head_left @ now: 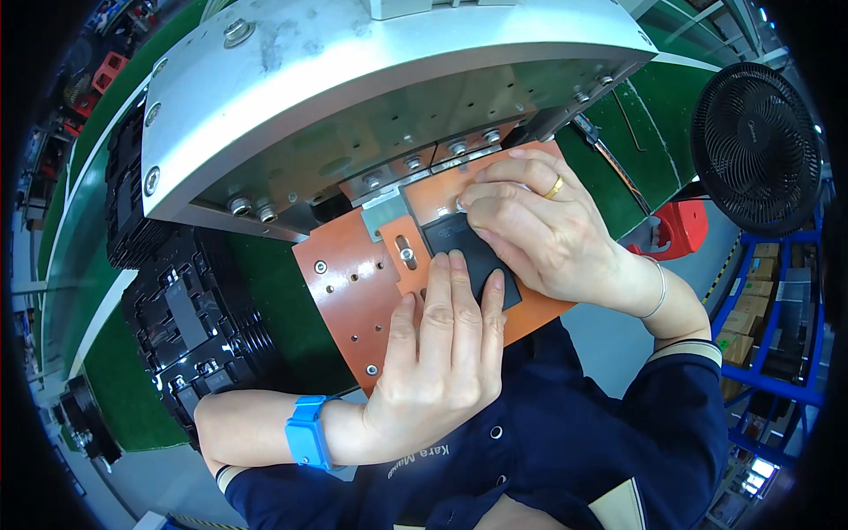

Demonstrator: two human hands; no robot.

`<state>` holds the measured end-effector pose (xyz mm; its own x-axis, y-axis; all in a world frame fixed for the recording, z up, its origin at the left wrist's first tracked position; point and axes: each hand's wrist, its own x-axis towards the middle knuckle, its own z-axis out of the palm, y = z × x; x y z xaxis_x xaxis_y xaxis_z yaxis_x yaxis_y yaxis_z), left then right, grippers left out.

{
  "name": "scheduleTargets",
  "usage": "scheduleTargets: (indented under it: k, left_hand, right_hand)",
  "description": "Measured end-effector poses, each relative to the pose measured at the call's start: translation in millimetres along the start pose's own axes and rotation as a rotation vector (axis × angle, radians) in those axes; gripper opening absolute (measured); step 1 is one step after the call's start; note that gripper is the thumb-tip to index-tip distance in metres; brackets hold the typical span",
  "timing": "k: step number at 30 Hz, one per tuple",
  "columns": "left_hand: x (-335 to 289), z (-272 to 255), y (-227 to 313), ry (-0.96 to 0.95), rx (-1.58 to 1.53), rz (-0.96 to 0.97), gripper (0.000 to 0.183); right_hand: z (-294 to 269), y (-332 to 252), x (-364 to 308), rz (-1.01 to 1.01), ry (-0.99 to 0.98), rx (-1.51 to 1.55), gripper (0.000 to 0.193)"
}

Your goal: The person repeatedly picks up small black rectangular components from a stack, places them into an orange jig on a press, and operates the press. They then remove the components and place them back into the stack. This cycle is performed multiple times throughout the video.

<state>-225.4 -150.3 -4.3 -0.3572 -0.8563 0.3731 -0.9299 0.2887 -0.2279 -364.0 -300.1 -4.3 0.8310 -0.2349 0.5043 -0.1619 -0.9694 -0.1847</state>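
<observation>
A black flat rectangular piece (477, 265) lies on an orange fixture plate (340, 287) in front of me. My left hand (446, 362) rests with fingers stretched out, their tips on the black piece's near left part. My right hand (539, 230) is closed in a pinch at the far edge of that piece. A small pale bit shows at its fingertips, too hidden to name. Beside the black piece, a slotted orange block (406, 252) with a screw is set on the plate. A pale metal block (385, 213) sits just beyond it.
A large silver metal frame (353, 84) arches over the plate's far side. Stacked glossy black trays (190, 322) stand at left on the green tabletop (291, 305). At right are a black fan (755, 146), a caliper-like tool (609, 159), a red stool (680, 231) and a blue rack (777, 336) with boxes.
</observation>
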Motion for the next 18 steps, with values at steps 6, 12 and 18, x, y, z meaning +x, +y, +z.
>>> scheduleTargets:
  k: [6,12,18]
  left_hand:
    - [0.5,-1.2,0.3,0.009,-0.002,-0.014,0.032]
    - [0.4,-0.5,-0.2,0.006,-0.003,-0.003,0.032]
    - [1.7,-1.4,0.4,0.011,-0.019,-0.013,0.031]
  right_hand:
    - [1.9,-0.1,-0.4,0.040,0.075,-0.048,0.027]
    - [1.5,0.9,-2.3,0.068,0.034,-0.081,0.027]
    - [1.2,2.4,-2.7,0.047,-0.047,-0.008,0.033]
